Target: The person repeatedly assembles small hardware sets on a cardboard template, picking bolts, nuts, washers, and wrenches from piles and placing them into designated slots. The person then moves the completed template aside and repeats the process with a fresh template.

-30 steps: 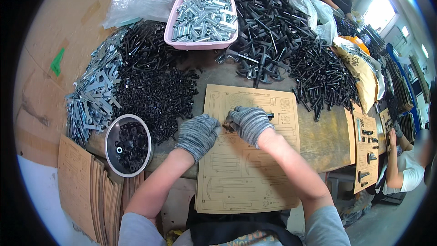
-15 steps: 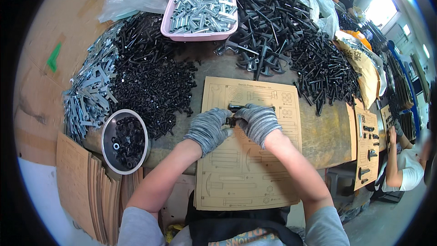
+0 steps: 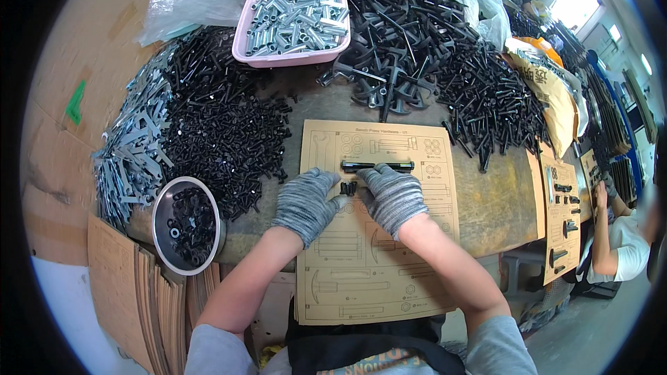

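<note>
Both of my hands wear grey striped work gloves and rest over a brown printed card (image 3: 337, 292) on top of a stack. Several short black bolts (image 3: 348, 188) lie in a small cluster on the card between my hands. My left hand (image 3: 307, 205) is beside the cluster, thumb and forefinger apart, their tips close to the bolts. From the other side my right hand (image 3: 393, 200) reaches the cluster, fingers bent and thumb apart. A long black tube or bolt-like rod (image 3: 389, 166) lies across the card just beyond the right fingers, which overlap its near edge.
Heaps of black bolts (image 3: 222, 132), flat silver wrenches (image 3: 135, 142) and black handled parts (image 3: 389, 21) surround the card. A pink tub (image 3: 295, 60) holds silver tubes; a metal bowl (image 3: 218, 226) holds black washers. Brown cards (image 3: 121, 285) stand at lower left. A co-worker (image 3: 615, 243) sits at right.
My hands have drawn slightly apart, and the short bolts between them show more plainly. The long black rod is now more exposed. The view has shifted a little.
</note>
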A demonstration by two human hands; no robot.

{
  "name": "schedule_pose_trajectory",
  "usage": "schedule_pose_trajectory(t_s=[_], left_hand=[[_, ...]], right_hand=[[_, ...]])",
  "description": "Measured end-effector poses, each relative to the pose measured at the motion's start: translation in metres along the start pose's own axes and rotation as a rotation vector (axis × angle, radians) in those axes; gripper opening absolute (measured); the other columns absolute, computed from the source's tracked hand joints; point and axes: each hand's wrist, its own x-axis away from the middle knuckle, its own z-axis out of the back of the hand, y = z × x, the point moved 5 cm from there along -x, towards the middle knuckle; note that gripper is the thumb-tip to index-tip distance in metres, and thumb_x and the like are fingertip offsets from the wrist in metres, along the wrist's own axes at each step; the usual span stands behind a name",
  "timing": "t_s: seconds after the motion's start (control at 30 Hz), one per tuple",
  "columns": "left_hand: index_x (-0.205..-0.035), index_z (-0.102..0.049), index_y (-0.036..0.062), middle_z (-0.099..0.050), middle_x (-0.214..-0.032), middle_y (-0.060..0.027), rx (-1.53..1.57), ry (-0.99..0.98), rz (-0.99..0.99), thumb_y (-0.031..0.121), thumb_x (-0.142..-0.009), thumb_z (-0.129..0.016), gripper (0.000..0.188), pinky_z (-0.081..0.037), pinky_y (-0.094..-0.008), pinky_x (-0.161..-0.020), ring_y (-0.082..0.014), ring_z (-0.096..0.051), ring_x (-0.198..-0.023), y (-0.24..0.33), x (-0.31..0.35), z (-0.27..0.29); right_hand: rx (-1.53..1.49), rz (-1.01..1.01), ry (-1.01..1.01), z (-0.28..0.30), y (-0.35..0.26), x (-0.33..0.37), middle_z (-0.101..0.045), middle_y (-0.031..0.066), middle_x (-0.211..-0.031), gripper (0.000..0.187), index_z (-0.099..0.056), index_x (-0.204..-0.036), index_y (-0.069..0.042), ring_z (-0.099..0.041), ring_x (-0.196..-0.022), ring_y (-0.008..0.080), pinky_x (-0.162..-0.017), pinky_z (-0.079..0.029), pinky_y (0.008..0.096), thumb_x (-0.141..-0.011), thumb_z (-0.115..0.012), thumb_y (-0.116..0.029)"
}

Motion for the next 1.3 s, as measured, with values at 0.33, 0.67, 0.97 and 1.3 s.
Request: schedule_pose_trajectory(t_s=[0.33, 0.67, 0.97, 1.3], left_hand=[[-0.094, -0.07, 0.0101, -0.061, -0.087, -0.0075, 0.044, 0.076, -0.123, 0.032, -0.077, -0.067, 0.028, -0.049, -0.0382, -0.074, -0.026, -0.059, -0.085, -0.003, 0.001, -0.009], [-0.109, -0.064, 0.0093, -0.063, -0.107, -0.0134, 0.022, -0.133, -0.07, 0.038, -0.085, -0.054, 0.038, -0.045, -0.0413, -0.091, -0.0298, -0.058, -0.102, 0.001, 0.015, 0.014], [-0.114, -0.064, 0.0114, -0.063, -0.109, -0.0157, -0.512, 0.208, 0.528, 0.016, -0.083, -0.054, 0.033, -0.047, -0.039, -0.091, -0.0305, -0.061, -0.102, -0.267, 0.077, 0.195], [-0.111, -0.064, 0.0102, -0.064, -0.108, -0.0145, -0.721, -0.282, 0.282, 0.011, -0.071, -0.065, 0.039, -0.05, -0.0394, -0.087, -0.0322, -0.062, -0.099, -0.317, 0.055, 0.18]], right_hand=[[-0.086, 0.028, -0.14, -0.013, 0.005, -0.006, -0.063, 0.0136, -0.095, 0.022, -0.064, -0.097, -0.008, -0.062, -0.09, 0.03, -0.078, -0.05, 0.0395, -0.082, -0.063, -0.024], [-0.243, 0.038, -0.019, 0.001, -0.006, 0.005, -0.064, 0.0149, -0.097, 0.038, -0.059, -0.113, -0.009, -0.063, -0.084, 0.0327, -0.073, -0.051, 0.0413, -0.076, -0.069, -0.015], [-0.375, -0.006, 0.07, 0.046, -0.004, 0.081, -0.062, 0.0092, -0.072, 0.028, -0.064, -0.1, -0.005, -0.059, -0.055, 0.0196, -0.056, -0.049, 0.0302, -0.073, -0.072, -0.007], [-0.541, -0.242, 0.088, 0.024, 0.013, 0.135, -0.065, 0.0058, -0.072, 0.018, -0.067, -0.092, -0.001, -0.059, -0.062, 0.0112, -0.06, -0.049, 0.0252, -0.074, -0.069, -0.002]])
